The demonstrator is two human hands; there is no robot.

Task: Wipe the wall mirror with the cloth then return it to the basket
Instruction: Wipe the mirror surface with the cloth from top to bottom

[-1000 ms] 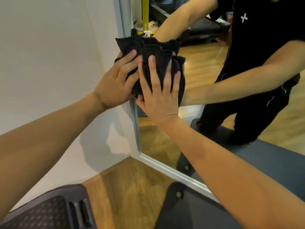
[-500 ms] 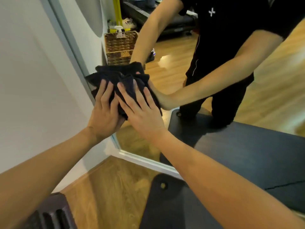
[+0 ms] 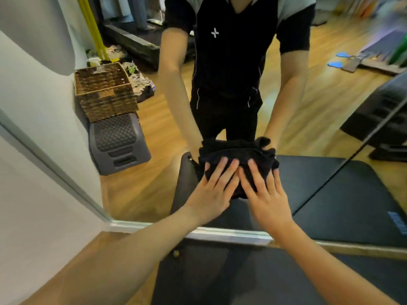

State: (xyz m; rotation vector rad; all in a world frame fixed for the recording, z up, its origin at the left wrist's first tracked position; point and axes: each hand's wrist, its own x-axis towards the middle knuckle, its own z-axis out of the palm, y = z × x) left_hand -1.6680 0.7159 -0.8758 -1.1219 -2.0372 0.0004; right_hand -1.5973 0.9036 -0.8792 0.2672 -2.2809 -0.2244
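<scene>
Cloth [image 3: 236, 159] moved lower on mirror [image 3: 143, 183], under both flat hands

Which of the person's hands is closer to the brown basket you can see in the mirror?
Left. The left hand presses the black cloth on the side toward the wicker basket reflected at the mirror's upper left; the right hand presses beside it, farther away.

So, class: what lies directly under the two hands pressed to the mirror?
A bunched black cloth lies under the left hand and right hand, flat-fingered against the wall mirror. The glass behind the cloth is covered, so its state is unseen.
</scene>
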